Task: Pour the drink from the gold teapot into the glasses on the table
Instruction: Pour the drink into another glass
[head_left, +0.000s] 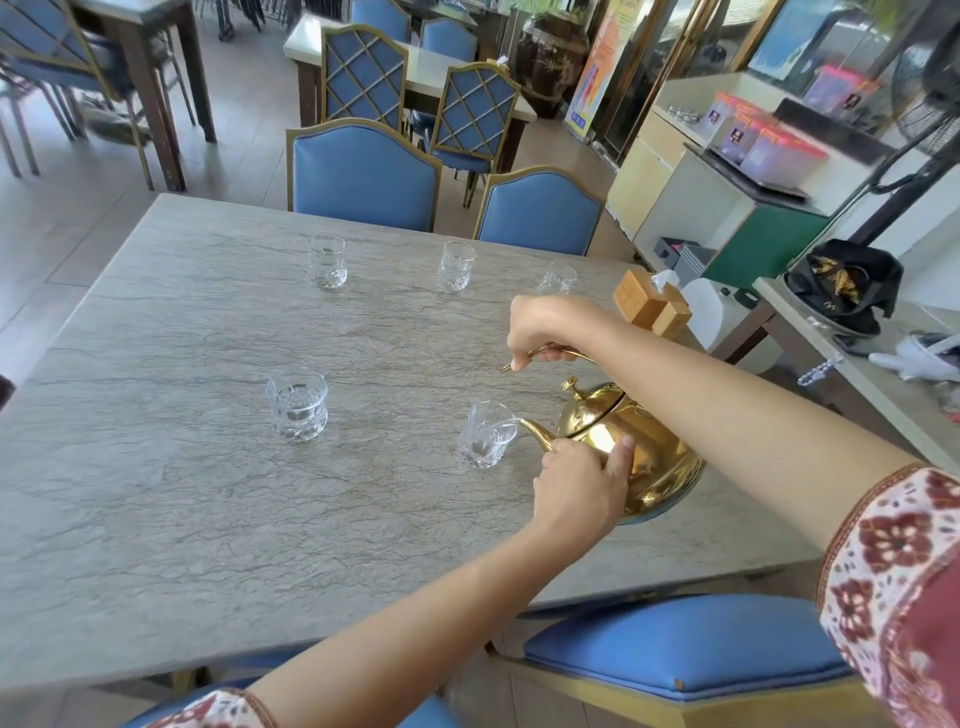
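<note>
The gold teapot (631, 447) is held tilted at lower right-centre of the frame, w/ its spout tip at the rim of the near-right glass (485, 435); whether liquid is running can't be told. The right hand (545, 330) is seen above the pot, fingers curled tight around the thin handle (558, 354), which arcs over the knobbed lid (584, 397). The left hand (582, 480) is pressed against the pot's front side just below the spout base, fingers together and thumb laid up along the belly. The pot's base is lifted on one side, the far edge close to the table (208, 493). A 2nd glass (297, 404) stands at centre-left, some clear liquid visible in it. Three more are set along the far edge: one at upper left-centre (327, 261), one at upper centre (456, 266), and one (557, 279) partly hidden behind the right hand. A wooden holder (652, 304) is placed at the table's right edge, beyond the right forearm. Blue chairs (363, 174) are pushed in on the far side. Patterned red-and-white sleeves (893, 561) are seen at lower right & bottom.
</note>
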